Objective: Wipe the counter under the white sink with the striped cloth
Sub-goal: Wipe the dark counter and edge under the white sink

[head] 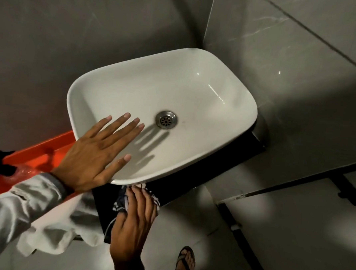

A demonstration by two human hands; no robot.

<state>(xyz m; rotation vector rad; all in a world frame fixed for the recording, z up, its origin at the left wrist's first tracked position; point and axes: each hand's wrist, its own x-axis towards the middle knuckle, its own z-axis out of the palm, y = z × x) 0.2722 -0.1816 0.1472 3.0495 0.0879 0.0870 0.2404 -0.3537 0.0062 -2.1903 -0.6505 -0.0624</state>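
Presently catalogued, outward from the grip:

Right hand point(135, 213): palm down, fingers curled onto the striped cloth point(125, 200), pressing it to the counter. Closed on the cloth; fingertips reach the base of the sink.

Striped cloth: dark with pale stripes, bunched beneath the right hand, lying on the near edge of the counter just under the sink's front rim. Part shows left of the fingers, part at the fingertips.

Counter point(201, 174): dark slab beneath the sink, running away from the grip to the right along the sink's underside to the wall corner.

White sink point(196, 94): rounded rectangular basin directly above and beyond the grip. Contents: a metal drain point(166, 120) at the middle; the shadow of a hand across the floor of the bowl. Otherwise nothing lies in the basin.

Left hand point(97, 150): above and left of the grip, flat, fingers spread, resting over the sink's near left rim, holding nothing. Pale sleeve point(23, 200) at the wrist.

Orange container point(36, 155): left of the grip, beside the sink, partly behind the left arm. Contents cannot be told.

Foot in a sandal point(185, 262): below and right of the grip, on the pale tiled floor point(281, 235).
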